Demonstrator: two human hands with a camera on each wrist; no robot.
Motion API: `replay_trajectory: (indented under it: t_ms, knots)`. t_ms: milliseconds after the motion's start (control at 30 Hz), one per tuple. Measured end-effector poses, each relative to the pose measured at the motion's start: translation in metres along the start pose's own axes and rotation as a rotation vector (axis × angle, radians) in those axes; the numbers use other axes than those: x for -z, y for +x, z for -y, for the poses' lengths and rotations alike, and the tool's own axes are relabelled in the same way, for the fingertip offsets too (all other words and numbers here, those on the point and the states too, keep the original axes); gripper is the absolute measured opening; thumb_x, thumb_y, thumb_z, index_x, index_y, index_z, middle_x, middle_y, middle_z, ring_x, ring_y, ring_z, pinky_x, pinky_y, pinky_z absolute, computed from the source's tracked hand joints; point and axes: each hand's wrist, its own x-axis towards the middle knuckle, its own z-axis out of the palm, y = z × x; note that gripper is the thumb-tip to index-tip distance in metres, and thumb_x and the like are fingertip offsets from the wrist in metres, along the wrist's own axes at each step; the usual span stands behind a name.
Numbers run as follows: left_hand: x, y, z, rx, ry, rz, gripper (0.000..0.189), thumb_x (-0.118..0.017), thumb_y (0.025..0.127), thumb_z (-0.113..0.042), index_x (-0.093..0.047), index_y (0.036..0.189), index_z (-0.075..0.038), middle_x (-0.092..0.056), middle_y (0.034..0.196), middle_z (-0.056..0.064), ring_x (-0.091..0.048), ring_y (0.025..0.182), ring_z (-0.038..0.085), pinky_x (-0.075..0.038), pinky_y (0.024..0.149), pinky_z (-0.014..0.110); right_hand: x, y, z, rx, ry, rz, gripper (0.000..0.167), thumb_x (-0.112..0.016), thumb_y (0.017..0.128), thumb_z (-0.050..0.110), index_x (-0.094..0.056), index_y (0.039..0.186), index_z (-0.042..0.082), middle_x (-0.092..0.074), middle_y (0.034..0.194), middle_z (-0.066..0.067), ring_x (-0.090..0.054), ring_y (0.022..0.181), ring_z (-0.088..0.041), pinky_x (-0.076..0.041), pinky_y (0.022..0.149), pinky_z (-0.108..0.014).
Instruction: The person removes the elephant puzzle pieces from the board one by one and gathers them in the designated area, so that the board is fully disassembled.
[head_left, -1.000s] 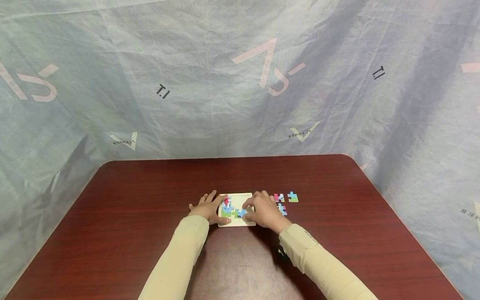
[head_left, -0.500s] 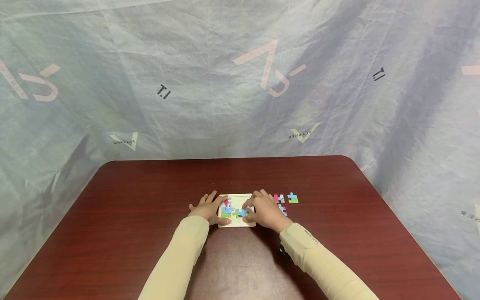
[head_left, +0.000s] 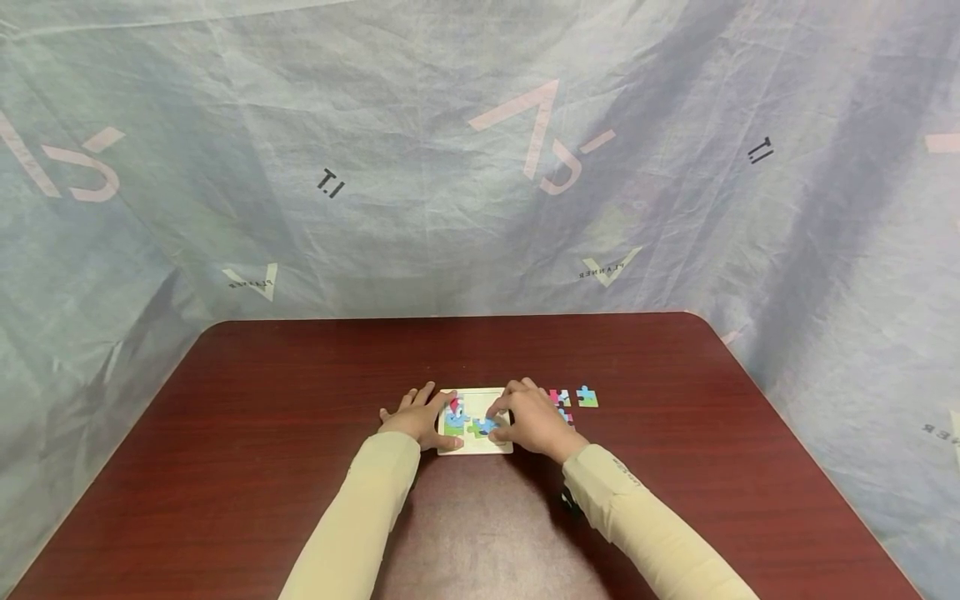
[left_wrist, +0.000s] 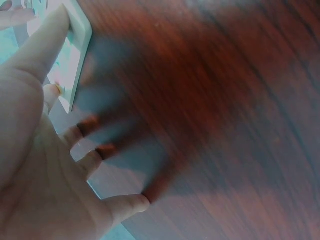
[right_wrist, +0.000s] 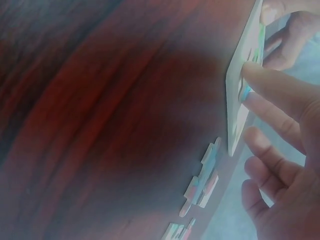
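Observation:
A pale wooden puzzle board (head_left: 480, 402) lies flat on the table, with jigsaw pieces (head_left: 454, 418) showing blue, red and green along its left side. My left hand (head_left: 412, 421) rests at the board's left edge, thumb and index finger on the frame. In the left wrist view, the other fingers of this hand (left_wrist: 50, 160) spread out beside the board, near the tabletop. On the board's lower right, my right hand (head_left: 534, 421) pinches a blue-and-green puzzle piece (head_left: 486, 427) between thumb and index finger. Its other fingers partly hide the board's right edge.
Right of the board lie loose pieces: a pink-and-white piece (head_left: 559, 397), a blue-and-green piece (head_left: 587, 397) and one partly hidden behind the right hand. Something small and dark (head_left: 568, 498) shows beside the right sleeve. A grey cloth (head_left: 420, 208) hangs behind the dark red table (head_left: 300, 367).
Both hands stay at nearly the same places on the board. The right hand keeps its pinch on the piece, with only a very slight shift in view.

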Motion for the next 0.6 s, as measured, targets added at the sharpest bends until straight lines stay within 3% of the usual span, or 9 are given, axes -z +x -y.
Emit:
replay_trajectory:
  t_ms: [300, 433, 600]
  knots:
    - [-0.002, 0.005, 0.003, 0.009, 0.017, 0.004, 0.08, -0.077, 0.092, -0.038, -0.036, 0.159, -0.022, -0.017, 0.168, 0.015, -0.015, 0.153, 0.041, -0.014, 0.112, 0.076, 0.006, -0.003, -0.001, 0.008, -0.001, -0.018, 0.021, -0.086, 0.084, 0.019, -0.08, 0.103, 0.014, -0.063, 0.1, -0.005, -0.048, 0.092, -0.018, -0.041, 0.081, -0.041]
    - [0.001, 0.002, 0.001, 0.008, 0.022, 0.001, 0.08, -0.077, 0.092, -0.038, -0.036, 0.159, -0.022, -0.017, 0.168, 0.015, -0.015, 0.153, 0.041, -0.014, 0.112, 0.076, 0.01, -0.004, -0.002, 0.015, -0.01, -0.037, 0.022, -0.087, 0.083, 0.02, -0.081, 0.103, 0.014, -0.064, 0.102, -0.004, -0.051, 0.098, -0.022, -0.044, 0.086, -0.047]
    - [0.001, 0.0, -0.001, 0.004, 0.024, -0.001, 0.08, -0.077, 0.092, -0.038, -0.036, 0.159, -0.022, -0.018, 0.168, 0.016, -0.015, 0.153, 0.042, -0.014, 0.112, 0.076, 0.015, -0.007, -0.007, 0.014, -0.017, -0.046, 0.024, -0.087, 0.083, 0.022, -0.08, 0.104, 0.016, -0.064, 0.105, -0.002, -0.052, 0.101, -0.023, -0.042, 0.088, -0.046]
